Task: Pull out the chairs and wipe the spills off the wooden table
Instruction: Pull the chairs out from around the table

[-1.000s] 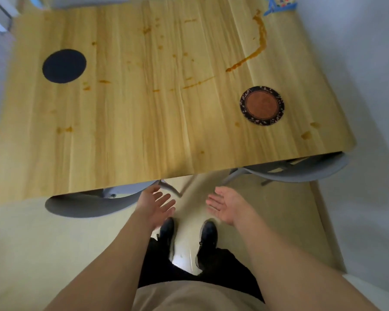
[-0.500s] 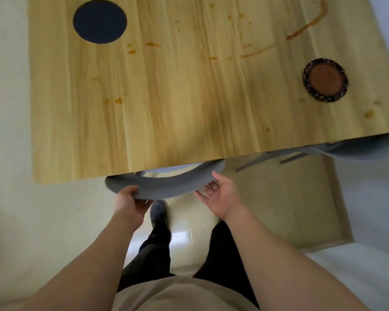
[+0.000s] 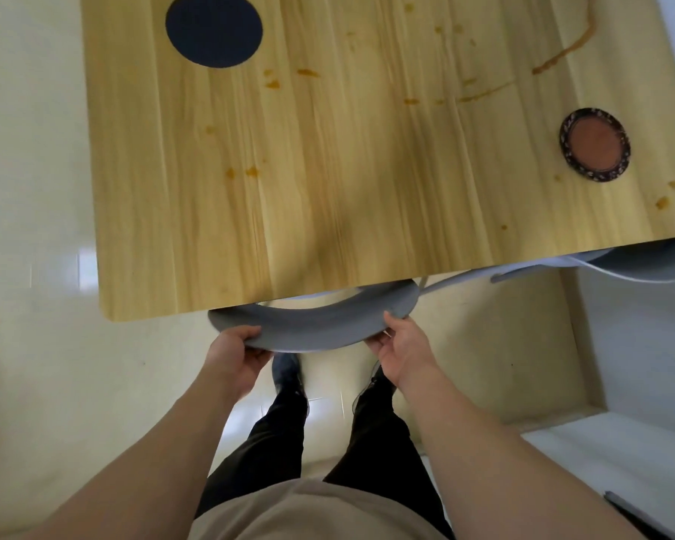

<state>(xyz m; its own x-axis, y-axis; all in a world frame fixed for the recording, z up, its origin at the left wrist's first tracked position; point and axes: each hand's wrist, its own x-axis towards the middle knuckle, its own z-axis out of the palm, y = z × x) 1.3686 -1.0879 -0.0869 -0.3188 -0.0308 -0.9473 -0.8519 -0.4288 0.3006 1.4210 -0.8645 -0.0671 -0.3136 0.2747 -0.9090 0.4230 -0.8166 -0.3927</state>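
Note:
The wooden table (image 3: 328, 189) fills the upper view, marked with orange-brown spills (image 3: 562, 56) as a long curved streak at the far right and scattered drops elsewhere. A grey chair (image 3: 312, 325) sticks out from under the near edge, only its curved backrest showing. My left hand (image 3: 234, 352) grips the backrest's left end, thumb over the top. My right hand (image 3: 402, 344) grips its right end, thumb on the upper edge. A second grey chair (image 3: 640, 267) sits tucked under the table's right corner.
A dark round coaster (image 3: 213, 29) lies at the table's far left, a brown patterned coaster (image 3: 595, 144) near its right side. My legs and shoes stand on the pale floor just behind the chair. A grey wall (image 3: 659, 364) runs along the right.
Both hands went from hanging free below the table edge to gripping the left chair's backrest. I have stepped left and closer; the right hand closed its hold last.

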